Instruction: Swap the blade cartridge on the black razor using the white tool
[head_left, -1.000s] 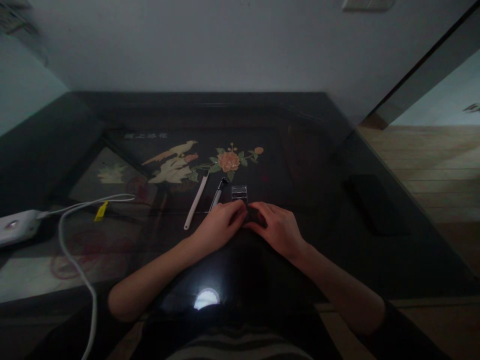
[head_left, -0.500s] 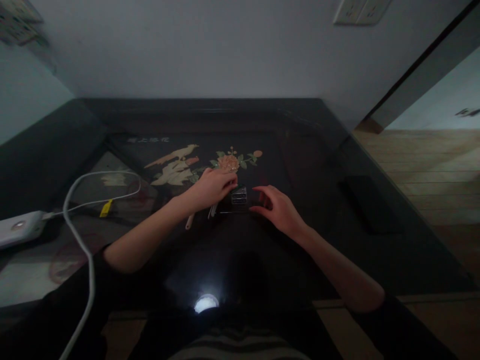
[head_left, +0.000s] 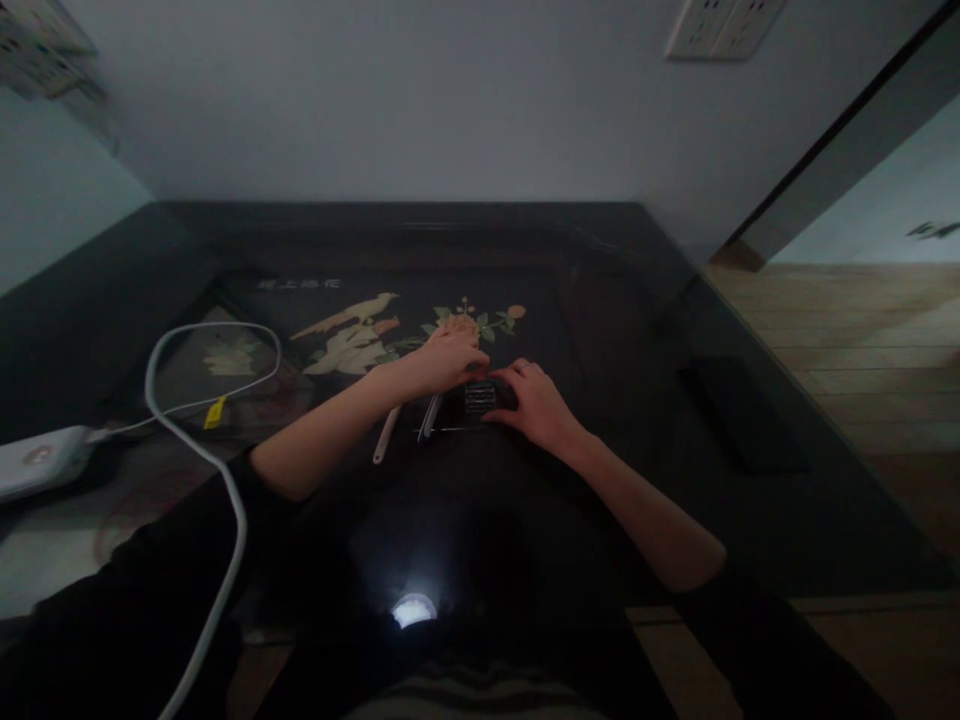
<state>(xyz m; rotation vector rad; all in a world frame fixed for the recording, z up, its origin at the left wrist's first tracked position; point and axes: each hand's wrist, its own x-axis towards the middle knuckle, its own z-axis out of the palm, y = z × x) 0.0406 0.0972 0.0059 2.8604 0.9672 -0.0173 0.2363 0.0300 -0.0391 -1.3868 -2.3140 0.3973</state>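
At the centre of the dark table (head_left: 750,520), we close both hands on the small clear box (head_left: 479,396).

Half a second ago our right hand (head_left: 536,405) hovered open; now it cups the box from 3 o'clock, while our left hand (head_left: 448,362) pinches it from 10 o'clock. Two slim tools (head_left: 409,425) lie just beside, at 8 o'clock.

So the small clear box (head_left: 478,396) sits on the table (head_left: 645,470) about mid-width, and everything else is placed off that. Left hand (head_left: 448,360) is on its left and far edge, right hand (head_left: 534,403) on its right side, both touching it. Two thin stick tools (head_left: 409,425) lie just left of the box. Way further left there's the charger block (head_left: 41,462) with its cable (head_left: 202,440) looping toward the box. A flat slab (head_left: 739,410) lies well off to the right of the box.
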